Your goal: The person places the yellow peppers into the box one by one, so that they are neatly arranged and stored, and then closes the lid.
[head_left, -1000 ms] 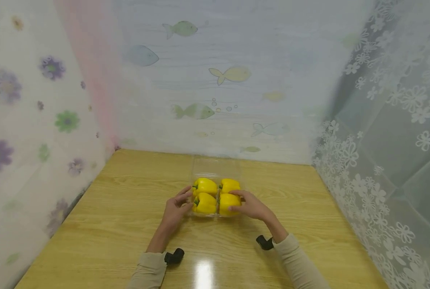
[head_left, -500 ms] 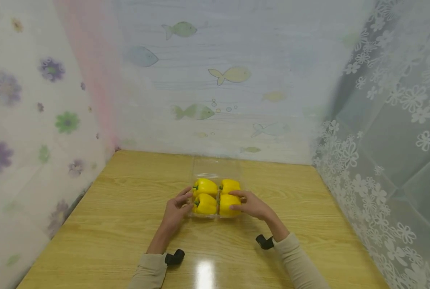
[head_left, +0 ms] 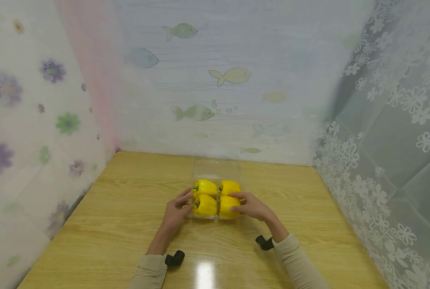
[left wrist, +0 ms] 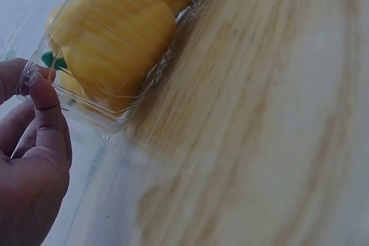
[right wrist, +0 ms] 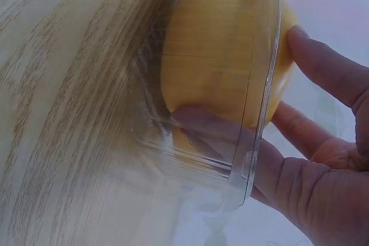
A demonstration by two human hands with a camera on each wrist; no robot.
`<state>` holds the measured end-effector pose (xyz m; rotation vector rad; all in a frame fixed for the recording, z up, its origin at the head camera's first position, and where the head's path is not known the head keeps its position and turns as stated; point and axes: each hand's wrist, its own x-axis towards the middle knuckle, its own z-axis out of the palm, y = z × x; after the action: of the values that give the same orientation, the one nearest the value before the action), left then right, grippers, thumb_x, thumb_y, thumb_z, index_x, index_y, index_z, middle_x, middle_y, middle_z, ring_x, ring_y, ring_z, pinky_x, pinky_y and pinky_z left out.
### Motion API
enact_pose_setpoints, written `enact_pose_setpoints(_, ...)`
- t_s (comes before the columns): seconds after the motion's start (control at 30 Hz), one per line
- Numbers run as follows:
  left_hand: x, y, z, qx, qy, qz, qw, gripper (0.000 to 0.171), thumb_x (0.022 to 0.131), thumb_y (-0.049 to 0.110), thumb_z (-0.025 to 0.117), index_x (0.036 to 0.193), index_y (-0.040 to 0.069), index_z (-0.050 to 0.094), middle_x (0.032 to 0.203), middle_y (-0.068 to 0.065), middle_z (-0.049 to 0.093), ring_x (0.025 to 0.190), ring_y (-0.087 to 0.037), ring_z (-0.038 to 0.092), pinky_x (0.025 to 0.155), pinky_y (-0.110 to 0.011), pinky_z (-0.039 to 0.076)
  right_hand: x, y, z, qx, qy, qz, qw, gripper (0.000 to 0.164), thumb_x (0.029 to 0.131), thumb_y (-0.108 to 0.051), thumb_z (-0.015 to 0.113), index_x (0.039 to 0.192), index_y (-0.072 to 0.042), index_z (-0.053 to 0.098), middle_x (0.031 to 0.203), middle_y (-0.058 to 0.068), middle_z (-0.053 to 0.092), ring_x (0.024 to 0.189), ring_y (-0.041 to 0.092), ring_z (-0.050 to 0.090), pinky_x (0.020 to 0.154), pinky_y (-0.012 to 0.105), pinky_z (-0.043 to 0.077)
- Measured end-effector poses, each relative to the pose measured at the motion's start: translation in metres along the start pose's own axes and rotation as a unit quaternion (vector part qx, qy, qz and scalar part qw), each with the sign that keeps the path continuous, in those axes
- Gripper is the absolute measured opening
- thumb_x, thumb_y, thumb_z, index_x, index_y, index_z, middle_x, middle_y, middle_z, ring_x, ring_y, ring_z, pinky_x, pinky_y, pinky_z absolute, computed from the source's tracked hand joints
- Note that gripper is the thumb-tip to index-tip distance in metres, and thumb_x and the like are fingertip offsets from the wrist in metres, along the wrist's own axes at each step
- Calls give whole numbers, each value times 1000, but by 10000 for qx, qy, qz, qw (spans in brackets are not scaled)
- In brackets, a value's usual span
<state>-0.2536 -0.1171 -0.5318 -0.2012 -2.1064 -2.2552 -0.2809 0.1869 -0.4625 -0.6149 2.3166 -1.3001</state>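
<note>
Several yellow bell peppers sit two by two in a clear plastic clamshell container (head_left: 216,218) on the table; its lid (head_left: 216,166) is folded back, away from the person. My left hand (head_left: 176,210) pinches the container's left rim between thumb and finger, beside the near left pepper (left wrist: 121,38), whose green stem faces this hand. Across the box, my right hand (head_left: 254,208) grips the near right pepper (head_left: 228,208). In the right wrist view one fingertip lies on top of that pepper (right wrist: 213,50), and another digit shows through the clear wall, inside the box against its side.
The wooden table (head_left: 135,188) meets a fish-print sheet (head_left: 233,100) just behind the lid. Flower-print sheets close off the left (head_left: 52,120) and right (head_left: 392,180) sides. Black mounts (head_left: 175,258) stick out at both wrists. A lamp's reflection shines near the front.
</note>
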Motion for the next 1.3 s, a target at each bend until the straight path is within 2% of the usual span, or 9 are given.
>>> enact_pose_setpoints(0.23, 1, 1, 2, -19, 58, -21, 10000, 38, 93, -9, 64, 131, -9, 63, 156, -12, 46, 103, -17, 54, 83, -16, 48, 0, 0, 0, -280, 125, 0, 9995, 54, 98, -14, 66, 149, -3, 50, 155, 24, 44, 138, 55, 39, 103, 53, 49)
enact_pose_setpoints(0.43, 1, 2, 2, -48, 64, -52, 10000, 37, 93, -9, 64, 131, -8, 64, 156, -10, 47, 102, -17, 54, 83, -16, 48, 1, 2, -1, -293, 138, -37, 9995, 54, 97, -15, 68, 148, -5, 52, 154, 23, 46, 138, 51, 41, 105, 54, 47)
enact_pose_setpoints(0.7, 1, 1, 2, -29, 58, 166, 9998, 38, 94, -7, 64, 131, -11, 62, 156, -17, 45, 99, -16, 55, 82, -15, 48, 0, 0, -3, -396, 58, -34, 9992, 56, 97, -15, 68, 150, -7, 50, 155, 24, 43, 139, 54, 38, 108, 59, 42)
enact_pose_setpoints(0.83, 0, 1, 2, -21, 99, 126, 9999, 38, 94, -8, 63, 131, -10, 62, 156, -16, 46, 98, -17, 55, 81, -15, 48, -1, -3, -1, -592, 27, 14, 9982, 56, 98, -15, 68, 150, -9, 50, 154, 24, 44, 139, 53, 39, 108, 59, 41)
enact_pose_setpoints(1.0, 0, -1, 1, -103, 82, 16, 9999, 38, 94, -8, 64, 132, -9, 63, 156, -12, 46, 97, -17, 54, 80, -15, 48, -3, -7, 0, -842, 61, -101, 9964, 56, 97, -14, 68, 149, -4, 50, 152, 25, 46, 138, 52, 41, 110, 61, 38)
enact_pose_setpoints(1.3, 1, 0, 2, -105, 74, 56, 9999, 37, 94, -7, 64, 131, -10, 62, 156, -14, 46, 100, -20, 55, 80, -16, 48, -5, -10, -3, -1079, 106, -264, 9938, 54, 99, -17, 67, 147, 0, 50, 152, 24, 47, 137, 53, 42, 110, 62, 37)
